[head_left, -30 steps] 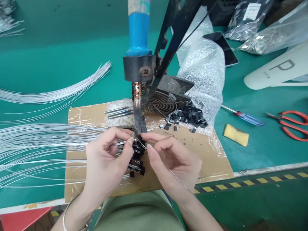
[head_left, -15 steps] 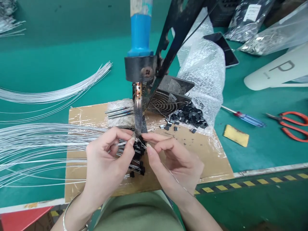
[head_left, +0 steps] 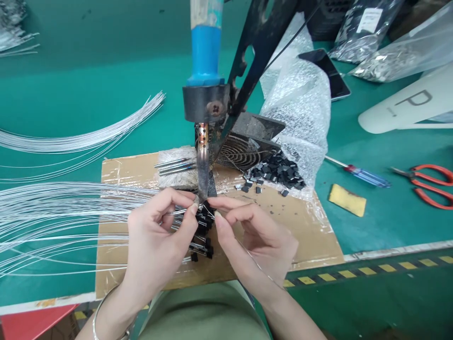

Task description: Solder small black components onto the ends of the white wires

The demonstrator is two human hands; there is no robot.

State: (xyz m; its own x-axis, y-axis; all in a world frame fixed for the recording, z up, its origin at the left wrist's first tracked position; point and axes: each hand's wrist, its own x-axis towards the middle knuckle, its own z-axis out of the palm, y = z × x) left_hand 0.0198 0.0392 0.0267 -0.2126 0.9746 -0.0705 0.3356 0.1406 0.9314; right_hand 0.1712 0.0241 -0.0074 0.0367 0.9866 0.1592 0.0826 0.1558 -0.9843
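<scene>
A soldering iron with a blue handle is clamped upright, its tip pointing down between my hands. My left hand is closed in a pinch on a thin white wire right at the tip. Any small part at the wire's end is hidden by my fingers. Opposite, my right hand pinches solder wire, which trails across the palm to the wrist; its end meets the tip area. Below the tip lie several black connectors on the ends of white wires.
Cardboard covers the green bench. A black metal arm holds the iron. Black pieces spill from bubble wrap. A screwdriver, yellow sponge, red-handled cutters and white cup lie right; a wire bundle, left.
Both hands keep their pinches at the iron tip. My right hand has shifted very slightly to the left; otherwise almost nothing differs.
</scene>
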